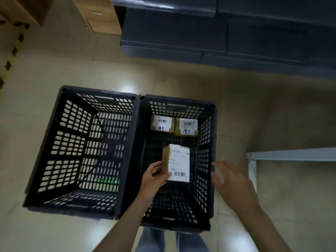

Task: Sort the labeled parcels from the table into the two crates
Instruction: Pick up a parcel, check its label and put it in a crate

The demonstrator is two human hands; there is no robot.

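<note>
Two black slatted crates stand side by side on the floor. The left crate [45,142] holds no parcels that I can see. Inside the right crate [212,142], two small brown labeled parcels [161,123] [187,127] lie against the far wall. My left hand [154,177] grips a brown parcel [177,163] by its lower left edge, white shipping label up, above the middle of the right crate. My right hand [232,180] hovers with fingers spread just past that crate's right rim, holding nothing.
A pale table corner [254,157] juts in at the right. Dark grey bins [218,33] are stacked at the back, with a wooden cabinet [101,17] to their left. Yellow-black tape [11,57] runs along the floor at far left. My legs show below the crates.
</note>
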